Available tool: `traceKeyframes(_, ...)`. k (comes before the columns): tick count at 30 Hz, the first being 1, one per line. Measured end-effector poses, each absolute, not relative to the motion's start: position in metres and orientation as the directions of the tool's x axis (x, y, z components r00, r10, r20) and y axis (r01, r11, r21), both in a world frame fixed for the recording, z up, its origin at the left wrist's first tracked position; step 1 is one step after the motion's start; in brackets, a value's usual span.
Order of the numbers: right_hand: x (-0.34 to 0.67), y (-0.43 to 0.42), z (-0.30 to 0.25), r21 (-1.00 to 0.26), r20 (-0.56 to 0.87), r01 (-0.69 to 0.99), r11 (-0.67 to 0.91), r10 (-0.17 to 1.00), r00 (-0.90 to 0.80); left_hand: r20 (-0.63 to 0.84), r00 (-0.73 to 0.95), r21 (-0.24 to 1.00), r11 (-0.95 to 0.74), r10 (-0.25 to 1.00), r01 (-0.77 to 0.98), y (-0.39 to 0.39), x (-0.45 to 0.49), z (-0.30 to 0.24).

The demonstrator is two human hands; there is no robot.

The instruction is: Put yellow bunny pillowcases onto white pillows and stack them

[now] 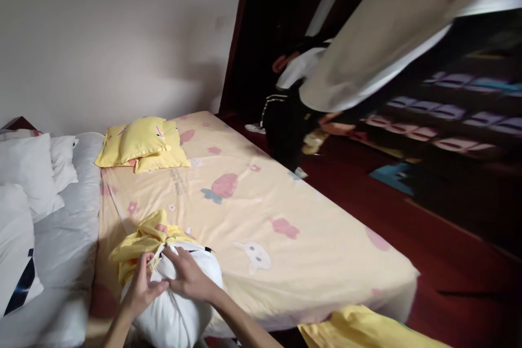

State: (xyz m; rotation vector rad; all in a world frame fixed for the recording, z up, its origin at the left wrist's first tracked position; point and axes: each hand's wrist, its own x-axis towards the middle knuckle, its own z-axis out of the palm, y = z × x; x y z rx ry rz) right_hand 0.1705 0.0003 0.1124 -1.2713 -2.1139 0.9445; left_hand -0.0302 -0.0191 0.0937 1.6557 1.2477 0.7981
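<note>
At the near edge of the bed is a plump white pillow [175, 318], with a yellow pillowcase [138, 242] bunched around its far end. My left hand [141, 291] pinches fabric where the yellow cloth meets the white pillow. Beside it, my right hand [190, 274] grips the top of the pillow at the same seam, fingers bent. A small dark piece sticks out at the pillow's right side. Folds of cloth hide some fingertips.
The bed sheet [253, 217] has strawberries and a rabbit print. Yellow pillows [142, 141] lie at its far end; white pillows [24, 174] lie on the grey mattress at left. More yellow cloth [362, 329] is in front. Two people stand right, near racks of slippers [448, 111].
</note>
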Motion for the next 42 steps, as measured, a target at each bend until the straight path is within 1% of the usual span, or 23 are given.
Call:
traceKeyframes(2, 0.185, 0.000, 0.119, -0.846, 0.036, 0.438, 0.304, 0.853, -0.521, -0.041, 0.320, 0.924, -0.086, 0.946, 0.373, -0.023, -0.033, 0.091)
traceKeyframes(3, 0.191, 0.000, 0.120, -0.875, 0.029, 0.393, 0.282, 0.841, -0.541, -0.051, 0.309, 0.913, -0.082, 0.950, 0.400, -0.025, -0.033, 0.088)
traceKeyframes(5, 0.199, 0.001, 0.120, -0.915, 0.013, 0.331, 0.231, 0.836, -0.548, -0.041, 0.231, 0.862, -0.082, 0.972, 0.500, -0.029, -0.033, 0.082)
traceKeyframes(7, 0.204, 0.003, 0.118, -0.930, -0.032, 0.329, 0.162, 0.858, -0.513, 0.006, 0.158, 0.808, -0.098, 0.987, 0.581, -0.032, -0.032, 0.075)
traceKeyframes(10, 0.201, 0.003, 0.114, -0.902, -0.099, 0.420, 0.099, 0.899, -0.426, 0.103, 0.122, 0.736, -0.158, 0.987, 0.658, -0.034, -0.032, 0.068)
traceKeyframes(12, 0.192, 0.002, 0.111, -0.852, -0.072, 0.497, 0.166, 0.903, -0.424, 0.167, 0.109, 0.702, -0.196, 0.980, 0.684, -0.034, -0.032, 0.065)
traceKeyframes(14, 0.178, -0.001, 0.107, -0.777, -0.004, 0.550, 0.307, 0.871, -0.492, 0.218, 0.059, 0.680, -0.195, 0.974, 0.707, -0.033, -0.031, 0.062)
traceKeyframes(16, 0.163, -0.002, 0.102, -0.684, 0.035, 0.591, 0.427, 0.829, -0.558, 0.252, -0.002, 0.661, -0.171, 0.968, 0.730, -0.033, -0.030, 0.060)
traceKeyframes(18, 0.148, 0.000, 0.097, -0.617, 0.030, 0.634, 0.465, 0.820, -0.572, 0.280, -0.025, 0.638, -0.166, 0.960, 0.752, -0.032, -0.029, 0.058)
traceKeyframes(21, 0.133, 0.005, 0.091, -0.586, 0.013, 0.690, 0.424, 0.857, -0.515, 0.327, -0.033, 0.587, -0.175, 0.945, 0.790, -0.029, -0.031, 0.061)
traceKeyframes(24, 0.125, 0.004, 0.089, -0.565, 0.064, 0.738, 0.369, 0.911, -0.407, 0.351, -0.037, 0.542, -0.171, 0.936, 0.823, -0.026, -0.033, 0.070)
traceKeyframes(26, 0.126, 0.000, 0.087, -0.525, 0.130, 0.796, 0.302, 0.952, -0.275, 0.350, 0.019, 0.519, -0.211, 0.937, 0.828, -0.025, -0.034, 0.078)
traceKeyframes(28, 0.131, -0.006, 0.086, -0.488, 0.189, 0.841, 0.235, 0.969, -0.161, 0.337, 0.094, 0.501, -0.262, 0.937, 0.825, -0.026, -0.032, 0.083)
traceKeyframes(30, 0.141, -0.010, 0.085, -0.497, 0.216, 0.838, 0.225, 0.967, -0.132, 0.325, 0.125, 0.489, -0.280, 0.937, 0.826, -0.027, -0.030, 0.085)
traceKeyframes(32, 0.154, -0.014, 0.084, -0.547, 0.242, 0.795, 0.262, 0.959, -0.150, 0.315, 0.112, 0.481, -0.260, 0.942, 0.837, -0.027, -0.027, 0.085)
traceKeyframes(34, 0.166, -0.020, 0.083, -0.578, 0.287, 0.740, 0.345, 0.934, -0.211, 0.305, 0.090, 0.482, -0.235, 0.948, 0.844, -0.026, -0.024, 0.084)
traceKeyframes(37, 0.175, -0.033, 0.083, -0.538, 0.326, 0.670, 0.512, 0.859, -0.394, 0.285, 0.063, 0.505, -0.206, 0.956, 0.838, -0.025, -0.020, 0.081)
traceKeyframes(40, 0.168, -0.038, 0.082, -0.524, 0.258, 0.609, 0.595, 0.792, -0.553, 0.284, 0.013, 0.534, -0.169, 0.959, 0.829, -0.028, -0.018, 0.075)
traceKeyframes(42, 0.157, -0.033, 0.080, -0.527, 0.209, 0.595, 0.607, 0.771, -0.602, 0.301, 0.000, 0.541, -0.170, 0.954, 0.824, -0.030, -0.018, 0.071)
